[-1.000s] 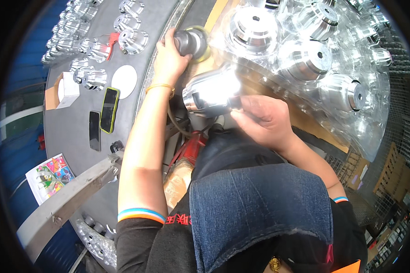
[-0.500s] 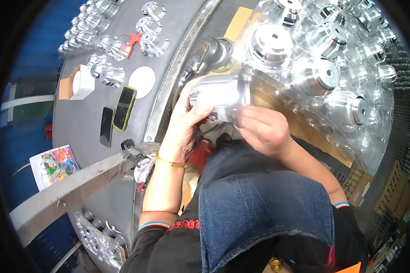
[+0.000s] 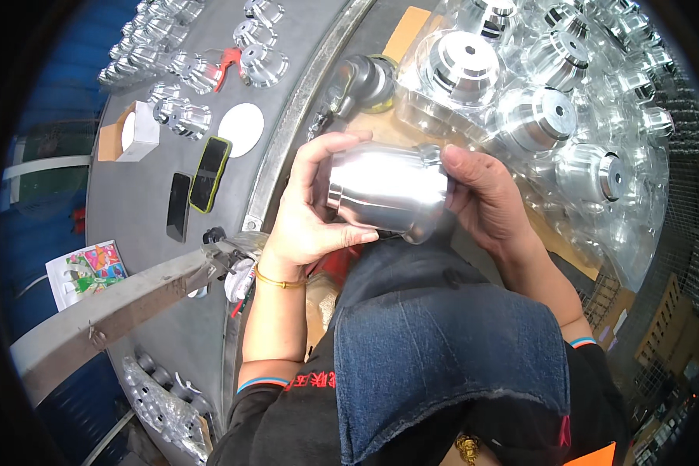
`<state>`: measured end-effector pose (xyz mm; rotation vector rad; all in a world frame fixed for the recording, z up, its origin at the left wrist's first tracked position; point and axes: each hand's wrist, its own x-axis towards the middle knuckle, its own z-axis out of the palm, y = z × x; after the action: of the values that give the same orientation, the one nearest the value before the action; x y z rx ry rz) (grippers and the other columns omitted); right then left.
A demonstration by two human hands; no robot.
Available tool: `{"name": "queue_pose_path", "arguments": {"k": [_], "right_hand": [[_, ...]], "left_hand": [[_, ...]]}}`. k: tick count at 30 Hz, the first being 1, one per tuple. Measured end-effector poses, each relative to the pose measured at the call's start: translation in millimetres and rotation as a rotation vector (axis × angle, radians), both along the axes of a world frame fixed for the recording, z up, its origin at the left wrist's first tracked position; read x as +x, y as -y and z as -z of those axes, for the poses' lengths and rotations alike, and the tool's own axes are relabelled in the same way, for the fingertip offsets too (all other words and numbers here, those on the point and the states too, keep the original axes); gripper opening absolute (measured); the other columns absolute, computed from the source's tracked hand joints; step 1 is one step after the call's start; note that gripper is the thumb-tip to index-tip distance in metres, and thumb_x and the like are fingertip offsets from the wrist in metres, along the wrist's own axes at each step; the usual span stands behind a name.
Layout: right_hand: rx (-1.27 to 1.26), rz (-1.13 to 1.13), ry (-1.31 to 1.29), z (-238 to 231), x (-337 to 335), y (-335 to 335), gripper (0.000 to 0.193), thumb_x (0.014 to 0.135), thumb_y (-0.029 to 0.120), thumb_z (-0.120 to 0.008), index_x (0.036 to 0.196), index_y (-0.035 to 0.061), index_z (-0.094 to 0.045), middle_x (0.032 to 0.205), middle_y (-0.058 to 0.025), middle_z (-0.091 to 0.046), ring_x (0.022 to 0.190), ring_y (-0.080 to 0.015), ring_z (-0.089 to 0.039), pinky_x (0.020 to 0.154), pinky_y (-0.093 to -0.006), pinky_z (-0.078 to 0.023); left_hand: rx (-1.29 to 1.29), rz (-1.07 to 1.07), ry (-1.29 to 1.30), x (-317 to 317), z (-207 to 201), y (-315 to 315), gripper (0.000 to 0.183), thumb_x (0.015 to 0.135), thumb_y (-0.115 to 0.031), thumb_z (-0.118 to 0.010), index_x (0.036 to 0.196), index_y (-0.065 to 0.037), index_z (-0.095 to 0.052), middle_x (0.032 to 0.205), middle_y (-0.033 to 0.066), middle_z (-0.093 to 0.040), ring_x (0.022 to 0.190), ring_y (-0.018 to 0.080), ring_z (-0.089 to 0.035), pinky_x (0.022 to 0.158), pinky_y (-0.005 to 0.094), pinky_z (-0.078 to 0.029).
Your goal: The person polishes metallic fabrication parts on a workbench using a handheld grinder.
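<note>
A shiny turned metal part point(image 3: 388, 186), round and stepped with a wider rim at its right end, lies sideways between my two hands above my lap. My left hand point(image 3: 307, 206) wraps its left end, thumb below and fingers over the top. At the rim end, my right hand point(image 3: 485, 194) grips with the thumb on top; its other fingers are partly hidden behind the part. Beyond my hands, several similar metal parts point(image 3: 540, 116) sit in a clear plastic tray point(image 3: 435, 116). A dark grey power tool point(image 3: 361, 81) lies left of that tray.
On the grey table point(image 3: 233, 70) to the left stand several more metal parts point(image 3: 264, 64), a red tool point(image 3: 227, 66), a white disc point(image 3: 241, 130), a small open box point(image 3: 132, 132) and two phones point(image 3: 210, 175). A metal beam point(image 3: 124, 299) crosses the lower left.
The metal part has come nearer to me and turned slightly. My right hand has shifted from pinching its lower edge to holding the rim end with the thumb on top.
</note>
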<state>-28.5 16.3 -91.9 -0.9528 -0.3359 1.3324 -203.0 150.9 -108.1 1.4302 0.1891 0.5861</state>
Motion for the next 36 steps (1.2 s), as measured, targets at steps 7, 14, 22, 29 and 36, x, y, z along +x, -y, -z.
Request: {"name": "queue_pose_path", "arguments": {"k": [7,14,22,29,36], "right_hand": [[0.085,-0.135,-0.473,6,-9,2,0.04,0.089,0.019,-0.056,0.117,-0.0078,-0.048,0.108,-0.0149,-0.059,0.095,-0.0177,-0.059,0.081,-0.0315,-0.051],[0.074,-0.038,-0.595,8,-12,3,0.034,0.089,0.01,-0.05,0.117,-0.0098,-0.046,0.111,-0.0183,-0.058,0.103,-0.0227,-0.059,0.089,-0.0358,-0.05],[0.078,-0.05,-0.653,14,-14,2,0.034,0.089,0.01,-0.048,0.116,-0.0108,-0.046,0.112,-0.0197,-0.057,0.102,-0.0233,-0.06,0.09,-0.0359,-0.05],[0.11,-0.119,-0.838,12,-21,1,0.045,0.09,0.02,-0.051,0.125,-0.0066,-0.04,0.12,-0.0198,-0.053,0.109,-0.0266,-0.055,0.092,-0.0416,-0.047],[0.139,-0.029,-0.868,35,-20,6,0.047,0.091,0.021,-0.052,0.128,-0.0025,-0.039,0.124,-0.014,-0.051,0.119,-0.0244,-0.048,0.104,-0.0422,-0.035]], "left_hand": [[-0.007,-0.041,-0.043,-1,-4,6,0.101,0.048,-0.01,-0.087,0.132,-0.009,-0.031,0.133,0.019,-0.04,0.124,0.0282,-0.039,0.103,0.0402,-0.033],[-0.23,-0.1,-0.041,5,-12,15,0.109,0.053,-0.008,-0.086,0.139,-0.01,-0.019,0.132,0.0172,-0.038,0.118,0.0278,-0.044,0.085,0.0363,-0.051],[-0.262,-0.151,-0.029,3,-10,15,0.111,0.049,-0.008,-0.088,0.139,-0.009,-0.022,0.127,0.0167,-0.044,0.118,0.0277,-0.045,0.096,0.0389,-0.043],[-0.347,-0.101,0.005,8,-8,16,0.11,0.047,-0.004,-0.087,0.138,-0.006,-0.025,0.128,0.0161,-0.045,0.119,0.0263,-0.044,0.097,0.0369,-0.04],[-0.111,-0.156,-0.093,36,17,-28,0.083,0.071,-0.038,-0.072,0.136,-0.003,-0.033,0.128,0.0206,-0.047,0.116,0.0268,-0.048,0.097,0.0365,-0.039]]}}
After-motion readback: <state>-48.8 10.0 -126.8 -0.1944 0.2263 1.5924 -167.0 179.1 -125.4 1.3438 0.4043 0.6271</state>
